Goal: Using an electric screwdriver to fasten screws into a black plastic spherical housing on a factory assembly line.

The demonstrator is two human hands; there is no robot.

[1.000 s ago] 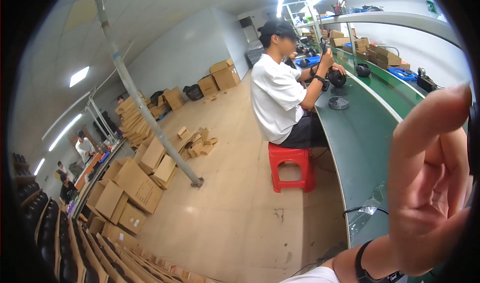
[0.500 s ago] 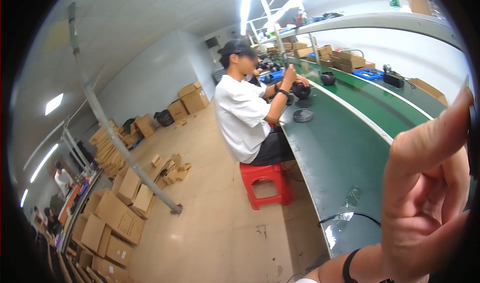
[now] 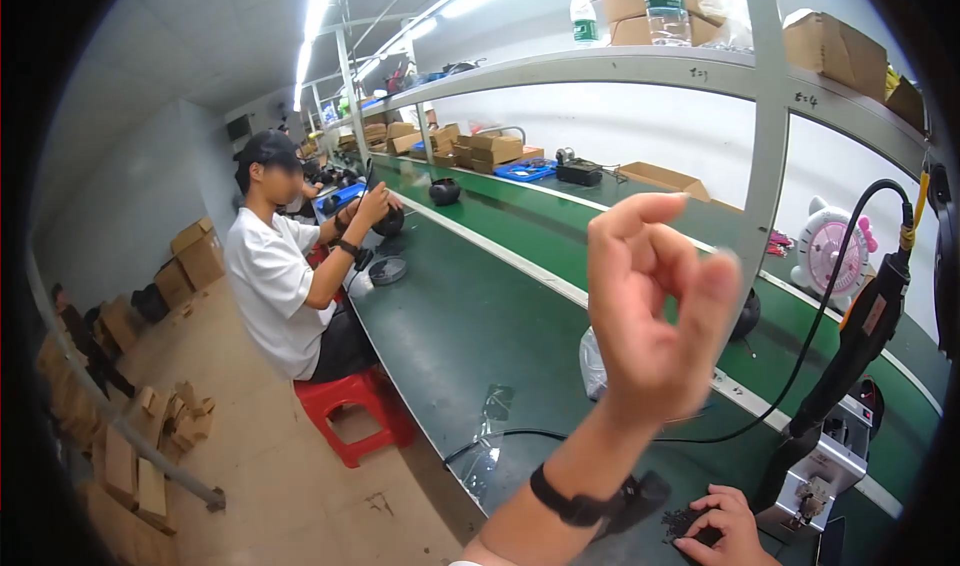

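Observation:
My left hand [image 3: 655, 316] is raised in front of the bench, a black band [image 3: 575, 506] round its wrist. Its fingers are curled but apart from the thumb, with nothing seen between them. Low at the right, my right hand [image 3: 728, 528] rests on the bench with bent, parted fingers over a pile of small black pieces [image 3: 680, 524], too small to name. Beside it stands a silver box-shaped device [image 3: 815, 481]. A black electric screwdriver [image 3: 868, 321] hangs above that device on a coiled cable. Partly behind my left forearm lies a dark object [image 3: 645, 496].
A co-worker in a white shirt [image 3: 275, 286] sits on a red stool [image 3: 355, 421], handling a round black object [image 3: 388, 222]. A green belt [image 3: 530, 221] runs along the bench [image 3: 470, 306]. A pink and white fan [image 3: 838, 251] and a shelf post [image 3: 768, 116] stand behind.
The view has swung to the right. My left hand, earlier very close at the right edge, now appears smaller and nearer the middle. My right hand, the screwdriver and the silver device have come into view.

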